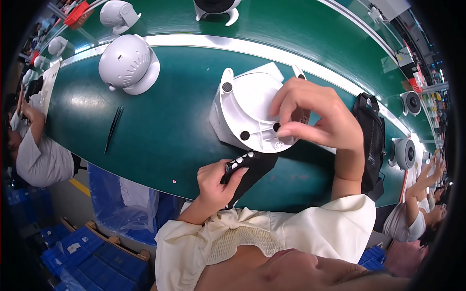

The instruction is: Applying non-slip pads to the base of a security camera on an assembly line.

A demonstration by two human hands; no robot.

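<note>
A white plastic housing (252, 94) lies with its underside up on the green table, propped on a pale block-like support (221, 123). Black round pads sit on its base, one pad (245, 136) at the near edge and another pad (226, 87) on the left arm. My right hand (325, 114) reaches over the base, with thumb and index finger pinched at a black foot pad (277, 126) there. My left hand (213, 184) grips a black sheet of foot pads (257, 169) with a row of white round spots, just in front of the housing.
Tweezers (114, 129) lie on the green table (165, 126) at left. A finished-looking white round device (127, 63) stands behind them. On the right lies a black bag (371, 140). More devices stand on the green conveyor (281, 24) beyond. Other people work at both sides.
</note>
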